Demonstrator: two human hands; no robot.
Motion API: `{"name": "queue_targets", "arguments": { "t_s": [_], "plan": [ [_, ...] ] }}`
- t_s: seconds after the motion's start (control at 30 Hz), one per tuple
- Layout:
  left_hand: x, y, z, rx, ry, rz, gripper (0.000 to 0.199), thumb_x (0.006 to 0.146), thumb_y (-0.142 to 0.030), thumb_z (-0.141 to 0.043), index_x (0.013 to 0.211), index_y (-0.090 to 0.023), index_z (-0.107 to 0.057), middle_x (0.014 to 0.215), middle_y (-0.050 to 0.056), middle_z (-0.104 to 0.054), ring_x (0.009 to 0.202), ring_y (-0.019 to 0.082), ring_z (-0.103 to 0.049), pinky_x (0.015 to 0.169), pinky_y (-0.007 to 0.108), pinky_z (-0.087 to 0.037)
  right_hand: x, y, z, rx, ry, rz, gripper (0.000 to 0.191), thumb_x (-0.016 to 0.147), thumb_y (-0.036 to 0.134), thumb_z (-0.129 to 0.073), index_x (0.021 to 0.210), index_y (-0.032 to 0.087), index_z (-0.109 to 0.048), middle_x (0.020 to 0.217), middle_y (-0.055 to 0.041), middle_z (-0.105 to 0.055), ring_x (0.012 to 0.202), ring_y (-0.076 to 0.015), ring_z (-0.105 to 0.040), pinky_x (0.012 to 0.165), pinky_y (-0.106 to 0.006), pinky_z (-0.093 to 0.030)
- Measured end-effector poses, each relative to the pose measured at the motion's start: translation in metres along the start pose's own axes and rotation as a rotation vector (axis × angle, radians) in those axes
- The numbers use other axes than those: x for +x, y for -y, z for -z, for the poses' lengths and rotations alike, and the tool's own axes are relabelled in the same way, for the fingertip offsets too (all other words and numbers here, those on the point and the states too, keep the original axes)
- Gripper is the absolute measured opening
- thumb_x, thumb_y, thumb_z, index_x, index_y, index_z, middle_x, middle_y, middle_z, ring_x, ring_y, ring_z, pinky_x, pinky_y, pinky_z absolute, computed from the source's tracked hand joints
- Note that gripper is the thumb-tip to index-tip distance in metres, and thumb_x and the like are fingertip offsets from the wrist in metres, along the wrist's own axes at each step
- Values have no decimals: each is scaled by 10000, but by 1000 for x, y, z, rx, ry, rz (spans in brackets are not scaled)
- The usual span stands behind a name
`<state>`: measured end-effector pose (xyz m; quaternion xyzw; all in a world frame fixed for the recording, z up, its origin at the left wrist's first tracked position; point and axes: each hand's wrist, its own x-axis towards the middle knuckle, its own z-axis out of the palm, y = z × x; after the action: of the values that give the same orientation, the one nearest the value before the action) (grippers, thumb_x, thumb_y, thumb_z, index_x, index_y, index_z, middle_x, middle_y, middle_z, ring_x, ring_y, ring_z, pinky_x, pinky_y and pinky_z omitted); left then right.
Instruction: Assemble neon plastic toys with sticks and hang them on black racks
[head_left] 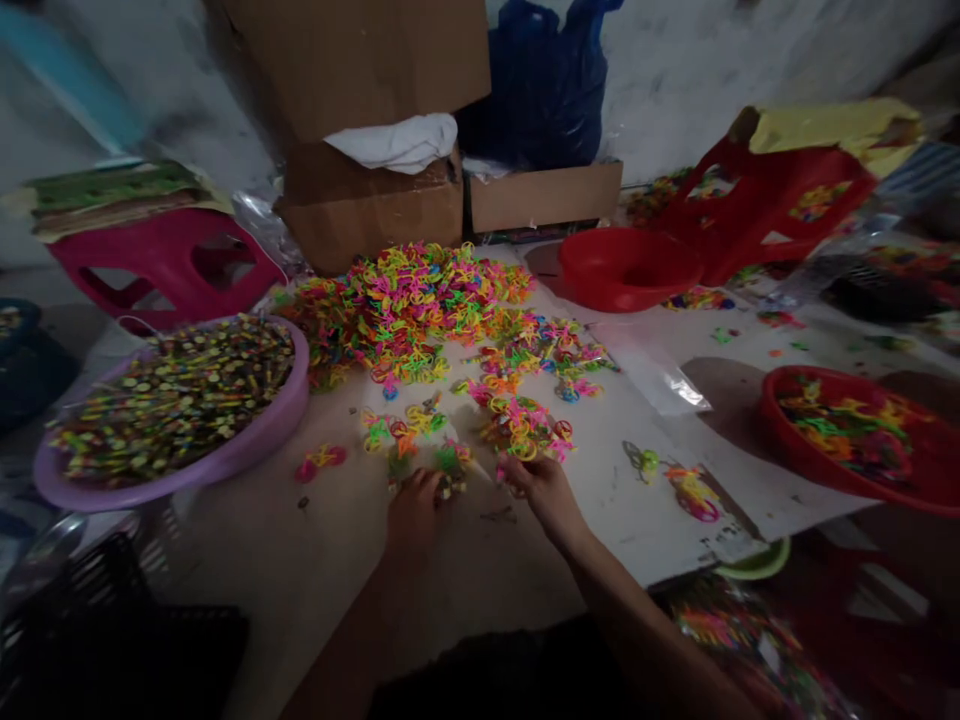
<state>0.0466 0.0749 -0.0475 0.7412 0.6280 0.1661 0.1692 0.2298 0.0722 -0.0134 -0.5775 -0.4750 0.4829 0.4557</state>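
Head view: dark clothing [495,670] is filling the near edge, with the forearms [622,590] reaching over a pale work surface [315,580]. Left hand [414,508] is curling over a few small coloured pieces [454,458] at near middle; can't tell if it's gripping any. Right hand [536,485] is keeping thumb and fingers close together at the near edge of a bright plastic cluster [521,425]; some pink is showing by the fingertips, can't tell if held. Pink-and-orange piece [321,460] is lying alone, left. Big heap of plastic pieces [412,310] is sitting farther off, middle. Purple basin [225,460], loaded with small multicoloured pieces [180,400], is standing left. Red bowl [795,470] is holding mixed pieces, right; second red bowl [622,290] is standing far right. Cardboard boxes [375,205] and a blue bag [551,90] are standing far back.
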Motion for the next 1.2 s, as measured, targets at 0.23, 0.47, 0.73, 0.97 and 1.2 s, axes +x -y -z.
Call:
{"name": "queue_targets", "arguments": {
  "t_s": [0.23,0.47,0.73,0.97,1.2],
  "plan": [
    [1,2,12,21,44,4,239,726,-164,-555,935,-229,-650,998,61,-605,939,223,-556,778,312,-428,-25,-18,7,-422,150,-67,437,816,481,-428,650,154,-664,499,-9,-565,484,-121,-507,469,-209,-335],
    [-36,7,12,-356,5,156,202,701,-198,-571,893,-205,-633,913,43,-633,866,188,-574,736,277,-442,-21,-6,33,-958,-93,68,223,841,252,-451,874,197,-664,824,-52,-665,695,-157,-613,600,-225,-399],
    [-60,-26,9,-1400,168,800,378,616,-462,-658,850,-170,-602,576,-33,-563,426,64,-481,313,140,-233,-16,-6,6,-1151,111,276,316,691,288,-646,982,171,-606,1037,-135,-602,936,-247,-552,759,-298,-438],
    [-64,-31,17,-1278,134,617,411,619,-445,-681,882,-137,-612,509,-49,-517,366,29,-370,321,138,-201,-30,1,-5,-236,-52,124,320,826,433,-422,660,178,-518,538,8,-522,482,-112,-488,491,-218,-400],
    [-64,-40,27,-1101,99,442,363,683,-435,-632,915,-158,-598,494,-77,-410,408,38,-325,372,151,-223,-44,9,-31,88,76,98,367,753,497,-494,561,193,-425,465,55,-391,431,-72,-338,407,-188,-298]
  ]
}}
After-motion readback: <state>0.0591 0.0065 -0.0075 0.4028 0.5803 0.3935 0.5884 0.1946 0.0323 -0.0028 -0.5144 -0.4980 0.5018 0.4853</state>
